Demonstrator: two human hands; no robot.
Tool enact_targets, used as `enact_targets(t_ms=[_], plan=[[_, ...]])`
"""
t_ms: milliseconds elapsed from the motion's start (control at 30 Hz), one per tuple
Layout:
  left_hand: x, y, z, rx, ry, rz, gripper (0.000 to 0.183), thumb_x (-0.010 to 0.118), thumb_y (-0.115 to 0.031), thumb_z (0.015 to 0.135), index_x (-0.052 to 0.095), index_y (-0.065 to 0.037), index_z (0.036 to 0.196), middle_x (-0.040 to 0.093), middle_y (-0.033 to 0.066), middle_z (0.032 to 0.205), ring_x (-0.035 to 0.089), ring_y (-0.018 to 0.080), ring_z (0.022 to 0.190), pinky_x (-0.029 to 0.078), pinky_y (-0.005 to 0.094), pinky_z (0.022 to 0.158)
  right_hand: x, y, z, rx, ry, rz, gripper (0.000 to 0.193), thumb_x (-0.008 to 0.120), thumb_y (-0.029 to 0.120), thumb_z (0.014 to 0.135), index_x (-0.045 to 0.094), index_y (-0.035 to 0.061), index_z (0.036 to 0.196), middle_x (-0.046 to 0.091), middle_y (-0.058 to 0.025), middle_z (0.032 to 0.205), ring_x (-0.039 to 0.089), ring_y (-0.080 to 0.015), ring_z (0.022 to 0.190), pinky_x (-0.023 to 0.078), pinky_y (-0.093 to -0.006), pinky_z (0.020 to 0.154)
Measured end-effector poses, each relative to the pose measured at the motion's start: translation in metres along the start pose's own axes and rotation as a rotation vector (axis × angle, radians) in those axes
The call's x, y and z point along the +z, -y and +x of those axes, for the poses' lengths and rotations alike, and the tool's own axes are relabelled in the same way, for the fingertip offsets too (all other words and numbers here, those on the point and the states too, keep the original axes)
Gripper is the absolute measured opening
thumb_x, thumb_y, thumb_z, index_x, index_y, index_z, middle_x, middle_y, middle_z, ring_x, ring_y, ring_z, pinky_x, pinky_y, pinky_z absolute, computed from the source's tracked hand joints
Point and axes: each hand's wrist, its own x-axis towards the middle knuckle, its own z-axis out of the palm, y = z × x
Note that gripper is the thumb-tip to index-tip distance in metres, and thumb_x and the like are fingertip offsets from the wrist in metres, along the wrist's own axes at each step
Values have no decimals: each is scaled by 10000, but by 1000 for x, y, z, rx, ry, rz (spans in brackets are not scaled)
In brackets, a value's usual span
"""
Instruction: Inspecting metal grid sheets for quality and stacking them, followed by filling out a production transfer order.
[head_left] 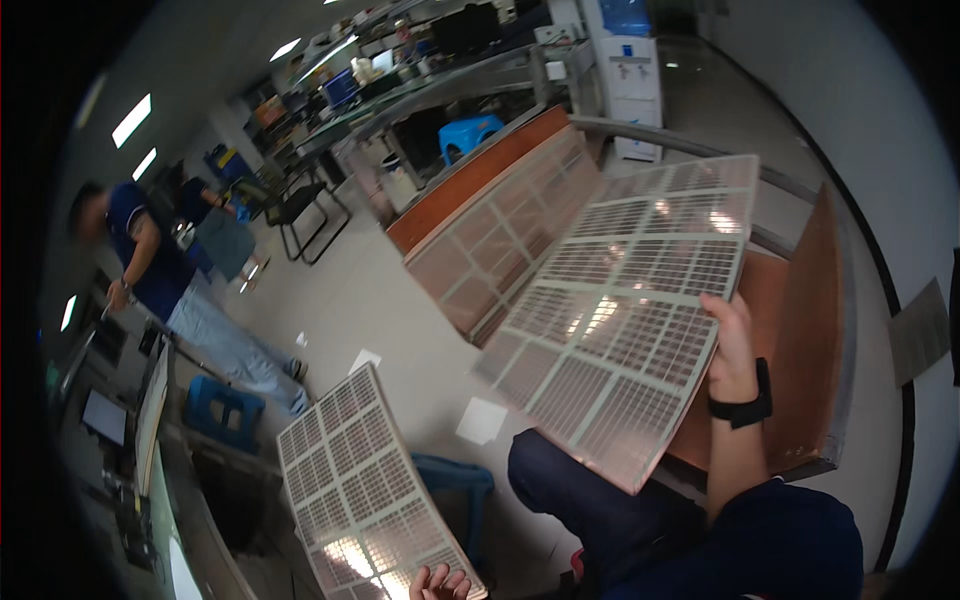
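Observation:
My right hand (pixel 732 345), with a black band on the wrist, grips the right edge of a large rectangular copper-coloured panel (pixel 620 300) with a pale grid, like a circuit-board sheet. Its thumb lies on the near face; the other fingers are mostly hidden behind. The panel is tilted above an open wooden-sided bin. At the bottom, my left hand (pixel 440 583) shows only partly, fingers apart and slightly bent, by the near edge of a second gridded panel (pixel 365 475). Whether it touches that panel I cannot tell. More gridded panels (pixel 505 235) lean inside the bin's far side.
The bin has brown boards (pixel 812 340) and a grey metal frame. Blue stools (pixel 455 490) stand beside the lower-left panel and farther off. White sheets (pixel 482 420) lie on the floor. Two people stand at left near a black chair (pixel 292 205); a water dispenser (pixel 632 95) stands behind.

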Motion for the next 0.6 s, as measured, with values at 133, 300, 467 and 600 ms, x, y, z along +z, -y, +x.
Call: enact_targets(t_ms=[133, 300, 467, 600], plan=[[-18, -6, -6, -9, -160, -1, 434, 450, -227, 938, 376, 20, 1287, 530, 178, 1182, 541, 284, 1050, 437, 411, 909, -23, -28, 29, -22, -73, -105, 395, 431, -58, 762, 465, -56, 1156, 564, -125, 1048, 571, -220, 904, 471, -324, 795], [-30, -11, -10, 39, -254, -44, 406, 485, -213, 924, 414, 26, 1244, 545, 179, 1146, 558, 264, 1000, 466, 365, 850, -31, -43, 55, 78, -126, -265, 390, 405, -46, 780, 462, -51, 1166, 548, -128, 1068, 559, -227, 920, 464, -336, 817], [-41, -10, -8, 51, -321, -73, 385, 502, -212, 916, 445, 25, 1214, 554, 173, 1128, 561, 253, 981, 468, 354, 840, -15, -81, 91, 142, -23, -35, 397, 496, 172, 875, 432, 40, 1244, 501, -92, 1195, 501, -224, 1062, 422, -370, 891], [-48, -8, -9, 80, -379, -74, 380, 503, -211, 915, 447, 19, 1211, 557, 168, 1123, 561, 253, 976, 466, 352, 835, 81, -135, 81, 84, 178, -153, 582, 504, 319, 901, 269, 58, 1365, 306, -111, 1386, 337, -256, 1245, 327, -411, 992]])
